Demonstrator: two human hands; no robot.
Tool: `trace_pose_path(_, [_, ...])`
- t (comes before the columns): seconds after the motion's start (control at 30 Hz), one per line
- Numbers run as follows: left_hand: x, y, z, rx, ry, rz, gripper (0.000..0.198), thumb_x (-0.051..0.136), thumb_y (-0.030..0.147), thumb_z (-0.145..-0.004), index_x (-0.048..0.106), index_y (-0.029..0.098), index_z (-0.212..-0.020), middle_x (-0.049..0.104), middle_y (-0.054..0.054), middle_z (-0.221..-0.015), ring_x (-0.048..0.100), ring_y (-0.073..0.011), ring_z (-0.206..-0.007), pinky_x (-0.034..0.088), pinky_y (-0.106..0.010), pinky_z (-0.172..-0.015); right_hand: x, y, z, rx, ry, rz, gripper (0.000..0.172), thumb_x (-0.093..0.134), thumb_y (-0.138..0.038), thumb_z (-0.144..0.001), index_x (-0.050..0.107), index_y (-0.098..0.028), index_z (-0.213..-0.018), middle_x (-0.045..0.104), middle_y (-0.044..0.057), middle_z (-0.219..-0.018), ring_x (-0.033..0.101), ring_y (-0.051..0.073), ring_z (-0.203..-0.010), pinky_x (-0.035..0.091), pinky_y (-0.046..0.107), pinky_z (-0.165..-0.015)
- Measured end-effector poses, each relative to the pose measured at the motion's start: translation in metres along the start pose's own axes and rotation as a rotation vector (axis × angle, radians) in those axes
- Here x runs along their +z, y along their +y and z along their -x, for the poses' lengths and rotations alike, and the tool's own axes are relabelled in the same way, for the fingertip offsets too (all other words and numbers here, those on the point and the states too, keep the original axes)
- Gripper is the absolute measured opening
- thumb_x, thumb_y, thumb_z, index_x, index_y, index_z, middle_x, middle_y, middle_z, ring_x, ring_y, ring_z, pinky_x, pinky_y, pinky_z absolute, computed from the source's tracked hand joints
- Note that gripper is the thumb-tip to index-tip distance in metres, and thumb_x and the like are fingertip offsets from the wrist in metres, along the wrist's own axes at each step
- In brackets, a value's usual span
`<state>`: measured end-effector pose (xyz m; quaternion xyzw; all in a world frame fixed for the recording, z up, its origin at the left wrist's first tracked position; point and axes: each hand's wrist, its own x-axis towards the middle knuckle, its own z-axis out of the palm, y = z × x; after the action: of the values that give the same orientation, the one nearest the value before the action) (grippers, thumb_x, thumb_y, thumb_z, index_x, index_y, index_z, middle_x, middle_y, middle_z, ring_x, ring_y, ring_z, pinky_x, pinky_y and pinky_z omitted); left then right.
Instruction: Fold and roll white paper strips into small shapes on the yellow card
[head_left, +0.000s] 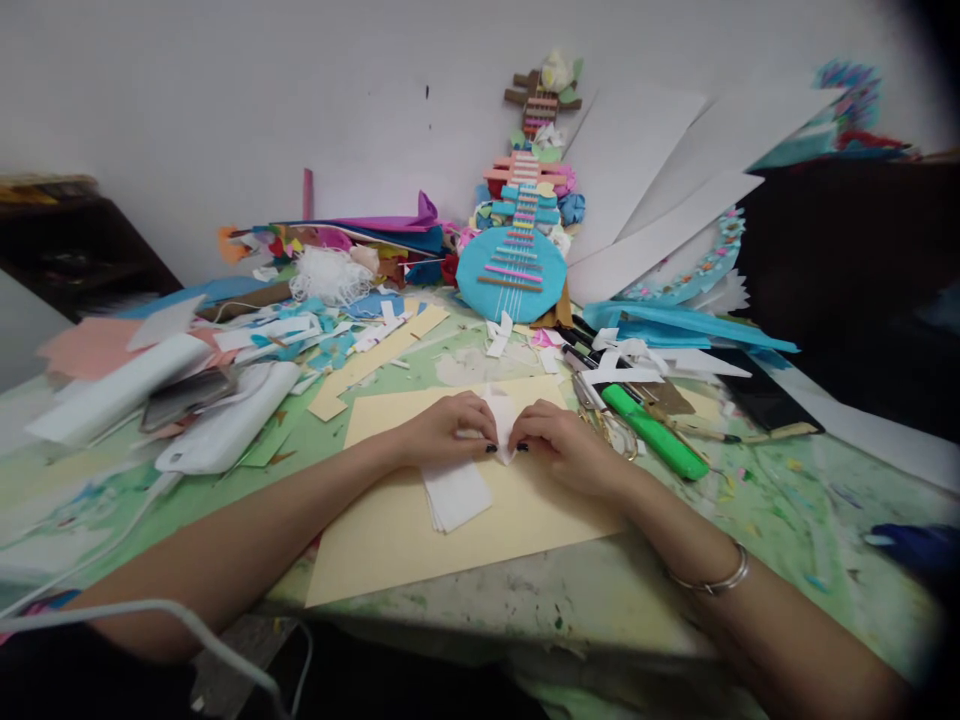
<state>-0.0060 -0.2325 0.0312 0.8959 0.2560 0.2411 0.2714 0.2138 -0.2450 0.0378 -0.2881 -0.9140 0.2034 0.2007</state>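
Note:
Between my two hands stands a small piece of white paper (500,412), with a point at its lower end. My left hand (454,428) pinches its left side between thumb and fingers. On its right side, the fingertips of my right hand (559,440) close on the same piece. Beneath both hands lies a sheet of cream paper (382,545). A small stack of white paper pieces (457,497) rests on that sheet, just below my left hand and partly covered by it.
Right of my hands lie a green marker (652,432), scissors (619,435) and a black phone-like slab (765,390). A turquoise paper instrument (511,270) leans at the back. Paper scraps (330,345) and a white glue gun (232,420) with a cable crowd the left.

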Motion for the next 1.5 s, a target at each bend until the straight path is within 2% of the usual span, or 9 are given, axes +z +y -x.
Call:
trace_pose_path(0.13, [0.003,-0.003,0.000,-0.034,0.027,0.046,0.008,0.062,0.021,-0.076,0.069,0.018,-0.077,0.067,-0.004,-0.083,0.058,-0.0134,-0.080,0.043,-0.028,-0.080,0.004,0.002,-0.002,0.002,0.001,0.000,0.035,0.041,0.006,-0.074,0.066,-0.018,-0.083,0.063,0.005,-0.084,0.051,0.016,-0.085,0.040,0.028,-0.075])
trace_pose_path(0.27, [0.004,-0.004,0.000,-0.070,0.045,0.073,0.006,0.062,0.020,-0.074,0.067,0.017,-0.074,0.066,-0.003,-0.081,0.058,-0.0131,-0.079,0.044,-0.027,-0.078,0.007,0.003,-0.003,0.082,0.027,-0.031,0.029,0.044,0.001,-0.077,0.064,-0.017,-0.088,0.063,0.005,-0.084,0.052,0.015,-0.083,0.040,0.027,-0.074])
trace_pose_path(0.5, [0.007,0.006,-0.003,-0.119,0.074,-0.065,0.003,0.060,0.015,-0.070,0.062,0.016,-0.068,0.062,-0.003,-0.080,0.054,-0.0149,-0.082,0.042,-0.029,-0.077,0.009,0.005,-0.001,0.151,0.060,-0.105,0.028,0.047,-0.005,-0.078,0.055,-0.018,-0.101,0.062,0.003,-0.082,0.053,0.013,-0.075,0.038,0.025,-0.068])
trace_pose_path(0.97, [0.013,0.007,-0.003,-0.136,0.082,-0.180,0.004,0.055,0.013,-0.068,0.054,0.016,-0.069,0.057,-0.003,-0.080,0.050,-0.0165,-0.083,0.040,-0.029,-0.077,0.012,0.006,-0.004,0.148,0.081,-0.088,0.025,0.048,-0.005,-0.077,0.058,-0.018,-0.096,0.061,0.002,-0.079,0.052,0.013,-0.071,0.037,0.023,-0.064])
trace_pose_path(1.3, [0.015,0.008,-0.002,-0.126,0.087,-0.183,0.007,0.054,0.011,-0.068,0.051,0.017,-0.067,0.057,-0.002,-0.080,0.049,-0.0161,-0.084,0.039,-0.028,-0.080,0.008,-0.001,-0.006,0.140,0.069,-0.065,0.022,0.050,-0.001,-0.074,0.061,-0.016,-0.086,0.063,0.003,-0.081,0.054,0.012,-0.073,0.039,0.023,-0.068])
trace_pose_path(1.5, [0.015,0.010,-0.002,-0.116,0.091,-0.177,0.007,0.055,0.012,-0.069,0.051,0.017,-0.066,0.058,-0.002,-0.079,0.050,-0.0157,-0.084,0.039,-0.029,-0.080,0.008,-0.001,-0.006,0.055,0.072,-0.034,0.023,0.048,0.000,-0.076,0.062,-0.017,-0.083,0.063,0.003,-0.080,0.054,0.013,-0.076,0.039,0.023,-0.070])
